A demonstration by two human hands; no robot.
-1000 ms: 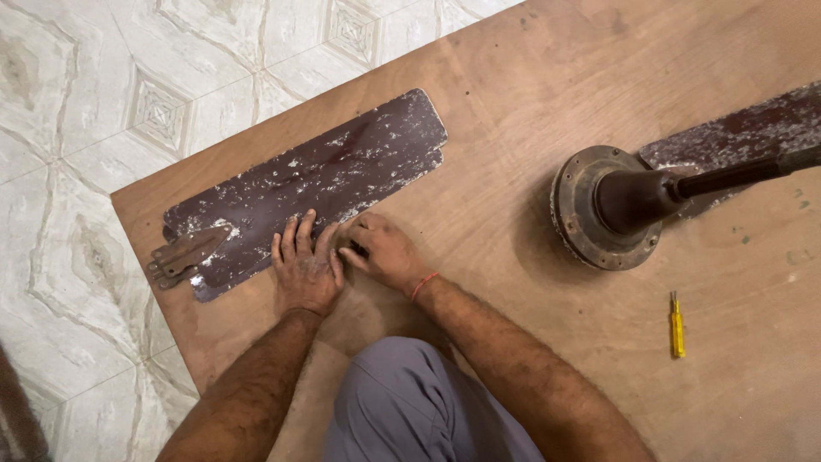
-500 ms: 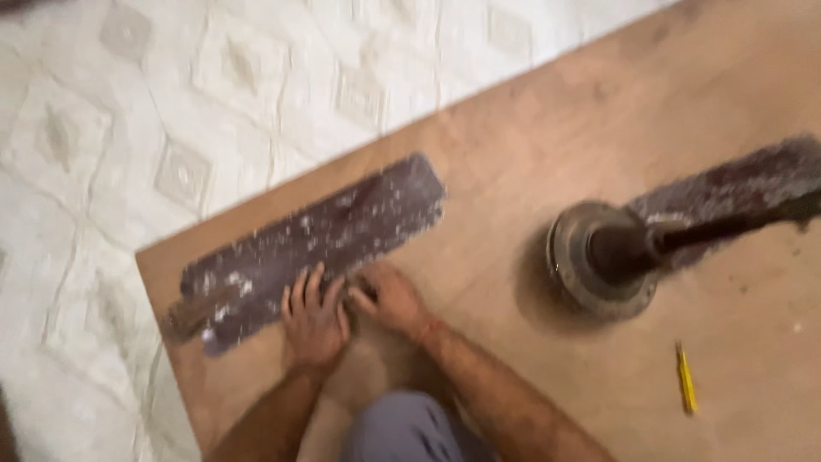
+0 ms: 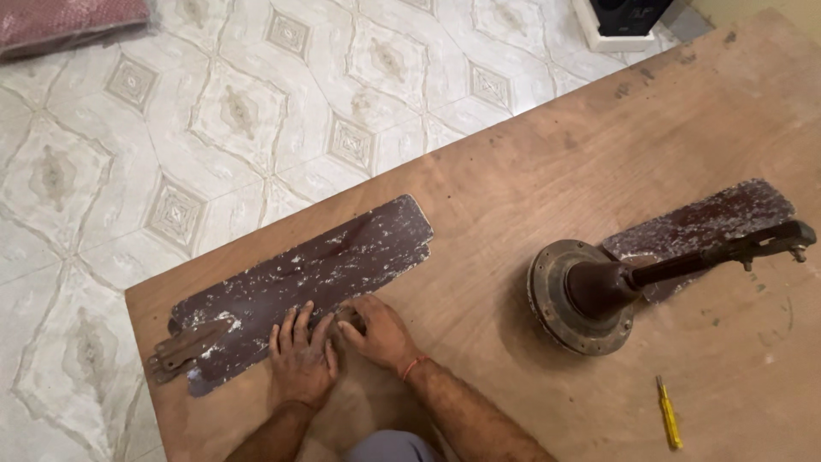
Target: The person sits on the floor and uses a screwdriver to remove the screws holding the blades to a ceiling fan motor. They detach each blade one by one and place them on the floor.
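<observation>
Both hands press a flat, paint-flecked brown fan blade.

Soft, even indoor light fills the view, moderately bright and warm on the wooden bench. No glare shows. The fan motor hub casts a faint, diffuse shadow to its left on the bench, and shade gathers under the hands near the fan blade. The picture is sharp, with slight wide-angle stretching toward the corners.
</observation>
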